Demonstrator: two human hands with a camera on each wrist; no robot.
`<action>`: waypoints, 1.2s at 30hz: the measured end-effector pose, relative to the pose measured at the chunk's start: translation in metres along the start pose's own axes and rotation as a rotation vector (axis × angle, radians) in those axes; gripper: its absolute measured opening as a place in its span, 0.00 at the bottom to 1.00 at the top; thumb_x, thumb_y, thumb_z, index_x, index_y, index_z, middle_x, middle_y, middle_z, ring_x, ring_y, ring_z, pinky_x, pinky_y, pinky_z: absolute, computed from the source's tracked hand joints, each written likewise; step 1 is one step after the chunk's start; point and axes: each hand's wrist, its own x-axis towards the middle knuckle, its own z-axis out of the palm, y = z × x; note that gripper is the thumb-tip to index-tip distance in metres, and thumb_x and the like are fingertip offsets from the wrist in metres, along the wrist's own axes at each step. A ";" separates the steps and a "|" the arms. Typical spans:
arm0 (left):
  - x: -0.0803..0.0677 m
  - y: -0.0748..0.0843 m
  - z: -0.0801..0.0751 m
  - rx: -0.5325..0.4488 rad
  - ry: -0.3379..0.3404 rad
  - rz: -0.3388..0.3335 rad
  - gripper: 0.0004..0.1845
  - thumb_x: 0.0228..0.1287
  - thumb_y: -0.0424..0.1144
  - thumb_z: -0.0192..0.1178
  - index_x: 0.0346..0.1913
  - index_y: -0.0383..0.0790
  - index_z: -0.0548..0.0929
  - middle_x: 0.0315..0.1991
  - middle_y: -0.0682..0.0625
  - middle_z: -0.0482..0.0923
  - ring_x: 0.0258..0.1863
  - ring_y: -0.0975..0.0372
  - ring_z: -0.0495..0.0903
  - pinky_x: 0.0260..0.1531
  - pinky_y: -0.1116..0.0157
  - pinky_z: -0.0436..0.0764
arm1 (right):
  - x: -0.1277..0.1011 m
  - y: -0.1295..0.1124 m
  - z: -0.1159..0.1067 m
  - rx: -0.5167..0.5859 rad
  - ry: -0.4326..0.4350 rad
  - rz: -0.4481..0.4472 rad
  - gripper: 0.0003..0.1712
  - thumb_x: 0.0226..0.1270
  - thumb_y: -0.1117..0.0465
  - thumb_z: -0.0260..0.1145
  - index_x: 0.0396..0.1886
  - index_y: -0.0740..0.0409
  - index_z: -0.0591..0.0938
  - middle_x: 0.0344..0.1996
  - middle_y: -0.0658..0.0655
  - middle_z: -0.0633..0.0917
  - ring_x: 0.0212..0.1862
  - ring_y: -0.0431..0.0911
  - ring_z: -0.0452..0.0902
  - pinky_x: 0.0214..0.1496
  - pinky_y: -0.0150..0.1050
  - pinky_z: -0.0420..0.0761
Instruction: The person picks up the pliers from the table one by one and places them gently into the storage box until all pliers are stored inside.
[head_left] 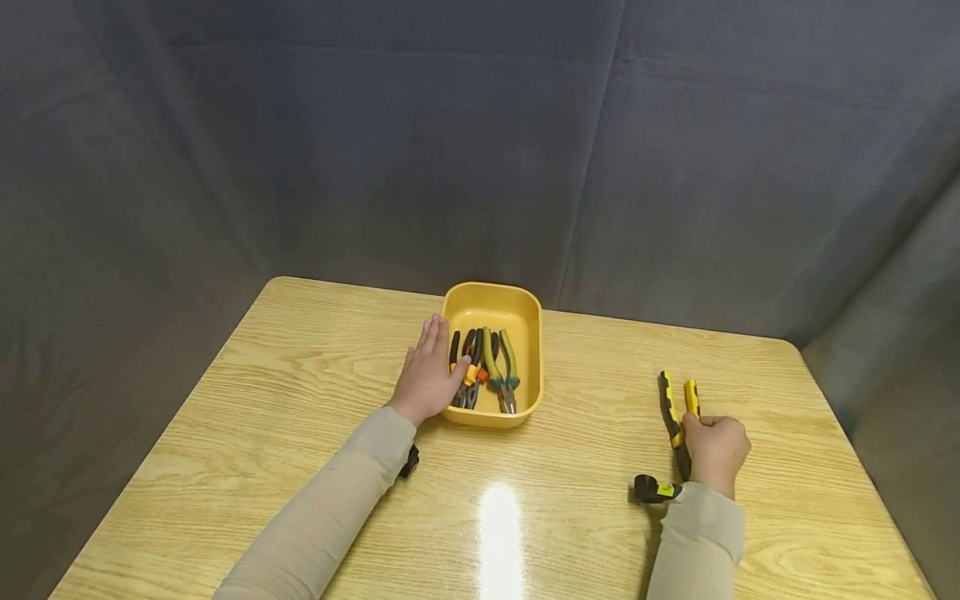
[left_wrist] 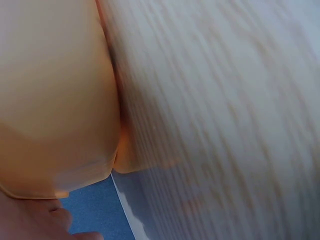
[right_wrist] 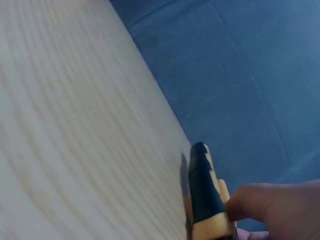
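Note:
My left hand (head_left: 429, 377) rests along the left side of a yellow plastic box (head_left: 535, 358), fingers straight and the thumb over the rim. Inside the box lie several pliers, among them green-handled pliers (head_left: 512, 358) and orange-and-black-handled pliers (head_left: 475, 367). The left wrist view shows the box's wall (left_wrist: 55, 100) close up, with fingertips at its edge. Off to the right, my right hand (head_left: 718, 450) pinches one handle of yellow-and-black-handled pliers (head_left: 669, 408). Their handles are spread and point away from me; the hand partly hides the head. In the right wrist view, one handle (right_wrist: 202, 187) shows beside the thumb.
The wood-grain table (head_left: 592, 400) has rounded far corners, and its far edge runs just behind the box. A dark grey curtain (head_left: 420, 167) hangs behind and at both sides. A small black device (head_left: 647, 489) sits at the right cuff.

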 end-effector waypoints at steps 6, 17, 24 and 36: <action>0.000 0.000 0.000 -0.003 0.008 0.009 0.41 0.81 0.53 0.45 0.81 0.33 0.41 0.82 0.43 0.32 0.81 0.48 0.37 0.75 0.40 0.47 | 0.001 0.001 -0.002 0.010 -0.035 0.030 0.18 0.66 0.61 0.64 0.35 0.77 0.87 0.36 0.74 0.85 0.40 0.62 0.79 0.21 0.28 0.70; 0.001 0.000 0.000 -0.006 0.000 0.001 0.42 0.81 0.55 0.44 0.81 0.35 0.40 0.83 0.42 0.32 0.81 0.51 0.34 0.75 0.41 0.46 | 0.002 -0.001 -0.005 0.029 -0.054 0.047 0.19 0.64 0.61 0.65 0.40 0.78 0.86 0.40 0.75 0.85 0.43 0.62 0.78 0.22 0.27 0.69; 0.001 -0.001 0.000 -0.013 0.001 0.001 0.42 0.80 0.55 0.45 0.81 0.34 0.40 0.83 0.40 0.34 0.81 0.50 0.35 0.75 0.41 0.46 | 0.001 0.001 -0.010 0.090 -0.078 0.100 0.24 0.65 0.58 0.67 0.49 0.78 0.84 0.44 0.74 0.84 0.44 0.59 0.78 0.23 0.26 0.71; -0.001 -0.001 -0.001 -0.013 -0.001 -0.005 0.42 0.81 0.54 0.45 0.81 0.34 0.39 0.83 0.42 0.33 0.81 0.49 0.35 0.75 0.42 0.46 | 0.003 0.001 -0.015 0.102 -0.146 0.115 0.24 0.67 0.56 0.64 0.49 0.76 0.84 0.34 0.61 0.85 0.31 0.42 0.73 0.25 0.29 0.74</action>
